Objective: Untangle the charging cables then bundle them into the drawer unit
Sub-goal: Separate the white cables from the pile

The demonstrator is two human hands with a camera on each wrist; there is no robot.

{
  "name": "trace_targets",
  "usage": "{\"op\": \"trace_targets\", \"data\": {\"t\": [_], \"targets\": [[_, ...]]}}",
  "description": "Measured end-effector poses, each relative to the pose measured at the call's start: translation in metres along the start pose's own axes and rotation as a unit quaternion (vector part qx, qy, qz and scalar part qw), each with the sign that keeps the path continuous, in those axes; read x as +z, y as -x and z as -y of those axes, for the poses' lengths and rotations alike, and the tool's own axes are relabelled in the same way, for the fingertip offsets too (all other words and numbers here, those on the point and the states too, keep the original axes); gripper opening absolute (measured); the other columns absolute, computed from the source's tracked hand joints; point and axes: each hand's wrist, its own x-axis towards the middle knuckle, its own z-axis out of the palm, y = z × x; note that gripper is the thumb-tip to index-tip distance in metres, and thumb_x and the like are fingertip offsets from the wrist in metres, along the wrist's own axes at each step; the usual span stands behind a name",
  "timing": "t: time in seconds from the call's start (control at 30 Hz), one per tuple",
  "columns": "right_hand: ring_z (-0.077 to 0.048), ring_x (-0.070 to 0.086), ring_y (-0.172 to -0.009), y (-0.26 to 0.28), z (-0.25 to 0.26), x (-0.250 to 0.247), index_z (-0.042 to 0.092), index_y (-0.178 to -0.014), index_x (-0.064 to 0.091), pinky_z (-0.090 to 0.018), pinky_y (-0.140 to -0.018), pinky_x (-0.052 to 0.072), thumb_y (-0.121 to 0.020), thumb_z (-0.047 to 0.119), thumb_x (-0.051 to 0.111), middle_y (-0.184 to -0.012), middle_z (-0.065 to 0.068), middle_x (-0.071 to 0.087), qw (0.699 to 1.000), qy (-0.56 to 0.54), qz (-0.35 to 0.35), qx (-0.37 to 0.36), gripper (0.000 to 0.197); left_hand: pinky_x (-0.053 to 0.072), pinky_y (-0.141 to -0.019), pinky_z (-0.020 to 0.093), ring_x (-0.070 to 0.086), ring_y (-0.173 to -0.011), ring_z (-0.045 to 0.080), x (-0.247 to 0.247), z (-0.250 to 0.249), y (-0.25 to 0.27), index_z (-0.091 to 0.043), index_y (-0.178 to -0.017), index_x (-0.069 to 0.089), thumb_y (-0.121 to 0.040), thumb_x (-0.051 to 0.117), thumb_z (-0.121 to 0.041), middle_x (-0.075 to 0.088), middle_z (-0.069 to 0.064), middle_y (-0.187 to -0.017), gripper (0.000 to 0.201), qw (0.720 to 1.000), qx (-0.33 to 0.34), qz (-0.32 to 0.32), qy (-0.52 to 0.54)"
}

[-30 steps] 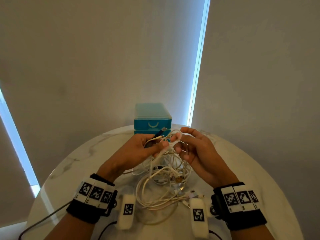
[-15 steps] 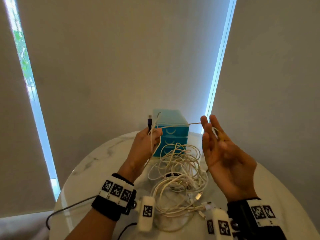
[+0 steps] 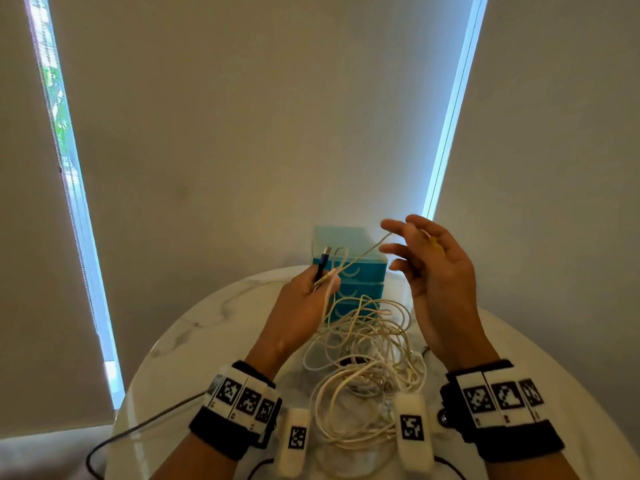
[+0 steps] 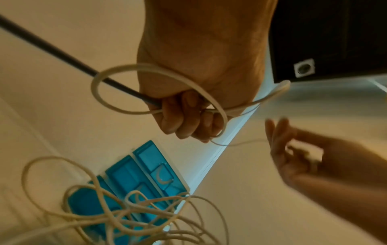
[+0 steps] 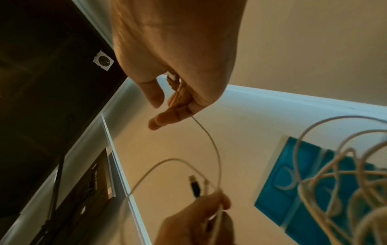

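Your left hand [image 3: 304,299] gripped cable ends; right hand [image 3: 433,271] pinched one cable [image 3: 360,254]. Pulling toward 2 o'clock risked tightening the tangle [image 3: 367,355].

the table [image 3: 214,317] looks like glossy white marble with grey veins. the drawer unit [image 3: 349,268] is translucent blue plastic, smooth. the cables [image 3: 367,344] have a matt cream rubbery skin; the wrist bands [image 3: 221,431] are black cloth.
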Motion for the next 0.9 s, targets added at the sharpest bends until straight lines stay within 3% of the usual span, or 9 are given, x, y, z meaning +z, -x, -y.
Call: {"op": "trace_targets", "data": {"t": [0.07, 0.13, 0.2, 0.27, 0.4, 0.63, 0.73, 0.8, 0.9], "targets": [[-0.022, 0.079, -0.108, -0.004, 0.001, 0.015, 0.005, -0.132, 0.06, -0.03, -0.088, 0.065, -0.108, 0.021, 0.06, -0.123, -0.006, 0.08, 0.998, 0.038, 0.042, 0.007, 0.029, 0.049, -0.068, 0.036, 0.061, -0.07, 0.012, 0.001, 0.005, -0.001, -0.027, -0.097, 0.064, -0.11, 0.054, -0.041, 0.068, -0.01, -0.078, 0.022, 0.995, 0.019, 0.005, -0.1], [-0.02, 0.08, -0.105, -0.007, -0.006, 0.027, 0.014, -0.126, 0.063, -0.038, -0.092, 0.066, -0.104, 0.032, 0.07, -0.117, -0.001, 0.081, 0.988, 0.134, 0.068, 0.031, 0.03, 0.053, -0.073, 0.04, 0.066, -0.076, 0.013, 0.004, 0.005, 0.0, -0.027, -0.101, 0.064, -0.11, 0.051, -0.045, 0.071, -0.006, -0.085, 0.024, 0.983, 0.033, -0.006, -0.179], [-0.016, 0.08, -0.097, -0.01, -0.017, 0.027, 0.028, -0.114, 0.063, -0.038, -0.089, 0.065, -0.096, 0.047, 0.078, -0.11, 0.003, 0.079, 0.946, 0.315, 0.067, 0.034, 0.03, 0.051, -0.07, 0.038, 0.066, -0.075, 0.013, 0.002, 0.005, -0.001, -0.027, -0.098, 0.062, -0.11, 0.051, -0.045, 0.07, -0.005, -0.083, 0.024, 0.98, 0.04, -0.024, -0.193], [-0.014, 0.079, -0.083, -0.012, -0.026, 0.019, 0.03, -0.108, 0.059, -0.032, -0.078, 0.065, -0.095, 0.041, 0.079, -0.103, 0.001, 0.077, 0.9, 0.427, 0.069, 0.046, 0.027, 0.048, -0.067, 0.038, 0.063, -0.071, 0.014, -0.002, 0.004, -0.002, -0.025, -0.094, 0.059, -0.11, 0.052, -0.043, 0.067, -0.003, -0.078, 0.024, 0.983, 0.036, -0.039, -0.177], [-0.016, 0.081, -0.076, -0.008, -0.036, 0.012, 0.02, -0.114, 0.062, -0.04, -0.08, 0.069, -0.094, 0.038, 0.083, -0.098, -0.004, 0.079, 0.921, 0.36, 0.079, 0.126, 0.034, 0.051, -0.067, 0.041, 0.065, -0.072, 0.016, -0.006, 0.003, -0.003, -0.026, -0.094, 0.056, -0.111, 0.05, -0.049, 0.068, -0.003, -0.078, 0.029, 0.981, 0.042, -0.06, -0.177], [-0.013, 0.077, -0.07, -0.008, -0.038, 0.019, 0.015, -0.113, 0.066, -0.019, -0.066, 0.059, -0.085, 0.029, 0.092, -0.097, -0.006, 0.081, 0.951, 0.285, 0.027, 0.115, 0.041, 0.062, -0.077, 0.047, 0.073, -0.081, 0.014, 0.003, 0.003, -0.002, -0.033, -0.123, 0.056, -0.111, 0.042, -0.055, 0.077, -0.005, -0.096, 0.029, 0.955, 0.087, -0.024, -0.284], [-0.013, 0.075, -0.07, -0.014, -0.03, 0.013, 0.011, -0.115, 0.068, -0.017, -0.062, 0.057, -0.083, 0.019, 0.093, -0.094, -0.009, 0.082, 0.956, 0.257, 0.018, 0.141, 0.041, 0.064, -0.084, 0.04, 0.077, -0.095, 0.005, 0.002, -0.002, -0.001, -0.034, -0.129, 0.052, -0.107, 0.06, -0.049, 0.077, -0.01, -0.112, 0.028, 0.991, 0.056, 0.028, -0.119], [-0.015, 0.076, -0.072, -0.017, -0.025, 0.008, 0.01, -0.117, 0.069, -0.018, -0.062, 0.057, -0.083, 0.017, 0.093, -0.094, -0.011, 0.083, 0.958, 0.241, 0.006, 0.158, 0.042, 0.058, -0.074, 0.028, 0.072, -0.082, -0.001, -0.002, -0.01, -0.001, -0.028, -0.133, 0.05, -0.105, 0.066, -0.029, 0.071, -0.011, -0.11, 0.032, 0.998, 0.0, 0.052, 0.046], [-0.022, 0.079, -0.08, -0.014, -0.025, 0.007, 0.006, -0.121, 0.066, -0.023, -0.068, 0.062, -0.086, 0.013, 0.089, -0.09, -0.011, 0.084, 0.962, 0.205, -0.002, 0.182, 0.043, 0.041, -0.063, 0.025, 0.049, -0.065, 0.006, -0.008, -0.014, -0.008, -0.018, -0.122, 0.06, -0.108, 0.06, -0.034, 0.059, -0.003, -0.091, 0.021, 0.995, -0.048, -0.002, 0.088]]}}
